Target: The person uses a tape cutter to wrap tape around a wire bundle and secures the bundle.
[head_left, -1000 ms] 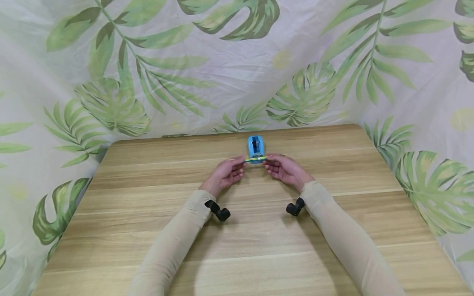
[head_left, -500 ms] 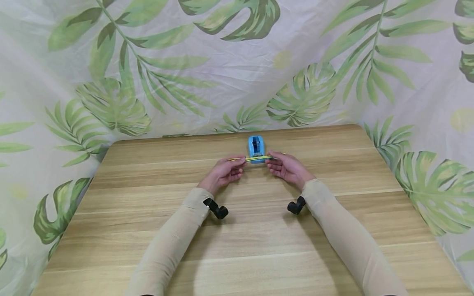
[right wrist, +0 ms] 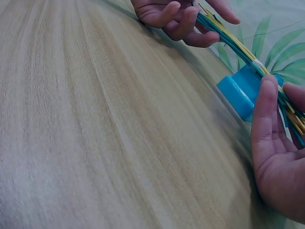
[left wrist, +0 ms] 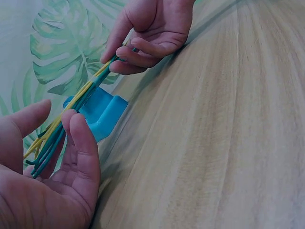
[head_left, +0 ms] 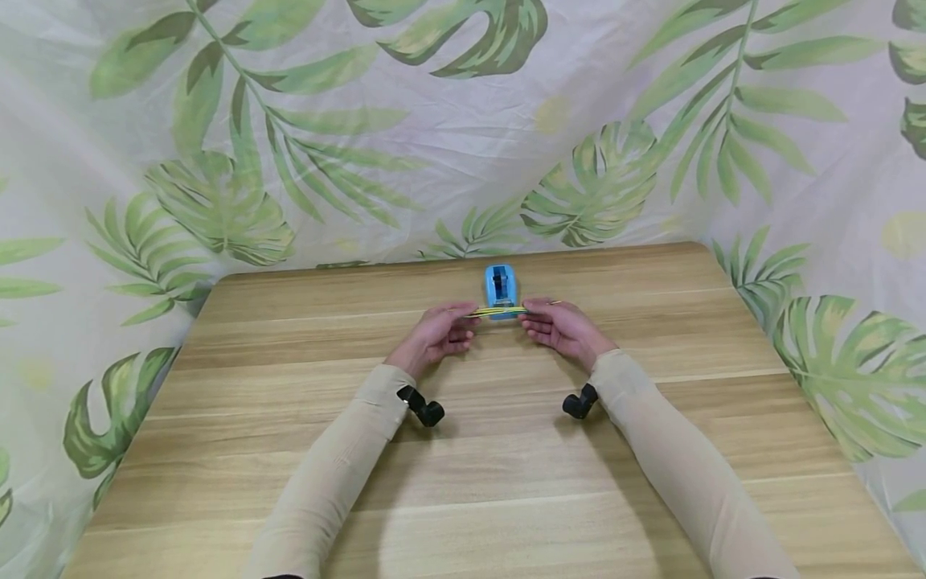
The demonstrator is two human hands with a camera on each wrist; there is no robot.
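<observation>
A bundle of thin yellow and green wires (head_left: 501,310) is held level above the table, with a pale, shiny band like tape near its middle. My right hand (head_left: 563,331) pinches one end between thumb and fingers. At the other end, my left hand (head_left: 436,334) has its thumb lifted away from the wires in the left wrist view, while its loosely bent fingers (left wrist: 85,136) touch them. Just behind the bundle stands a blue tape dispenser (head_left: 501,272), its front partly hidden by the wires.
The wooden table (head_left: 499,482) has its back edge just beyond the dispenser. Behind it hangs a leaf-patterned cloth (head_left: 463,145). A black camera mount sits on each wrist, the left mount (head_left: 427,410) and the right mount (head_left: 579,402).
The left hand has shifted slightly left, and its thumb now covers the wire ends that stuck out over it half a second ago. The right hand keeps its pinch; the dispenser has not moved.
</observation>
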